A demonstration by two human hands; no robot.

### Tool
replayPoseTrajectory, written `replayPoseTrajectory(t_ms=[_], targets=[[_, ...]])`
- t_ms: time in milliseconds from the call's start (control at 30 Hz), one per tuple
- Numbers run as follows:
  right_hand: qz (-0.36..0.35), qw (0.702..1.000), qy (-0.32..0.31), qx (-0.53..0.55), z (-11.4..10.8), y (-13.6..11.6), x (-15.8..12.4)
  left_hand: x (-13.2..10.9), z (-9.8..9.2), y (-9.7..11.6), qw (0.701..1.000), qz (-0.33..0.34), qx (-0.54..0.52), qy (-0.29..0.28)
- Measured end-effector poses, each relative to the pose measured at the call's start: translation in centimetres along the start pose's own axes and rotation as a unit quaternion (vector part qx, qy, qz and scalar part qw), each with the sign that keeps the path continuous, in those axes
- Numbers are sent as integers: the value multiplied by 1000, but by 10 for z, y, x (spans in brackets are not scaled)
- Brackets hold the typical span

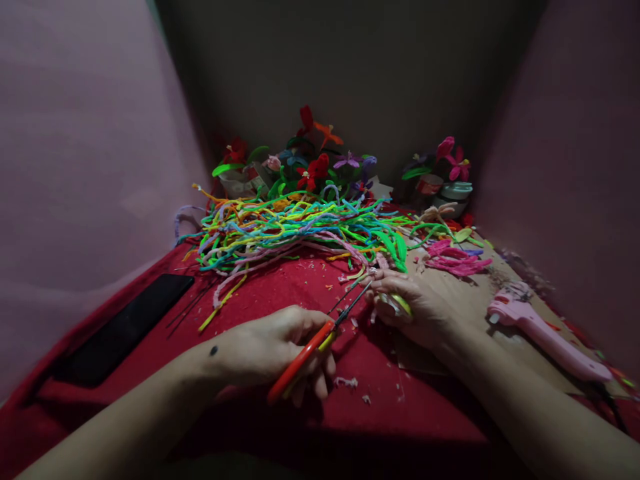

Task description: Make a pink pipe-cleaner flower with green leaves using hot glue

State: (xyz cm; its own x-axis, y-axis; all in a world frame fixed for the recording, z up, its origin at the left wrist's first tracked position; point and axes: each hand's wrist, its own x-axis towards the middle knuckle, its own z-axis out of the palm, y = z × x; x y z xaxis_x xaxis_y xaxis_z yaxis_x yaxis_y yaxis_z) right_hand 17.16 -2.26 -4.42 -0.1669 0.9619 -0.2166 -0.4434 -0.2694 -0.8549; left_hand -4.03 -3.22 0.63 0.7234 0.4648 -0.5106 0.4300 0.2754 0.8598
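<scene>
My left hand (273, 347) is closed round the orange handles of a pair of scissors (320, 337). The thin dark blades point up and right toward my right hand (407, 303). That hand rests on the table edge with its fingers curled over something small and greenish that I cannot make out. A pile of pipe cleaners (300, 230) in many colours lies just beyond both hands on the red cloth (270, 300). Small cut scraps are scattered around the hands.
Pipe-cleaner flowers (315, 163) stand at the back, more of them in pots (447, 183) at the right. A pink glue gun (543, 333) lies on brown cardboard at right. A black phone (127, 327) lies at left. Pink strips (457, 260) sit by the cardboard.
</scene>
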Motion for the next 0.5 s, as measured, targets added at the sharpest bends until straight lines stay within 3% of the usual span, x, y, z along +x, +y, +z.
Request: replayPoseTrajectory(t_ms=[233,367,433,500], targets=[[-6,1000,14,-27,0,-1,-2,-22,-7,2,998,-46,47,-25],[-2,999,-1,-34,0,-1,-2,-44,-21,6,982,-23,164,86],[-3,999,-2,-35,-1,-1,-2,-45,-31,5,948,30,278,152],[-6,999,3,-38,0,-1,-3,-38,-41,-1,868,48,430,246]])
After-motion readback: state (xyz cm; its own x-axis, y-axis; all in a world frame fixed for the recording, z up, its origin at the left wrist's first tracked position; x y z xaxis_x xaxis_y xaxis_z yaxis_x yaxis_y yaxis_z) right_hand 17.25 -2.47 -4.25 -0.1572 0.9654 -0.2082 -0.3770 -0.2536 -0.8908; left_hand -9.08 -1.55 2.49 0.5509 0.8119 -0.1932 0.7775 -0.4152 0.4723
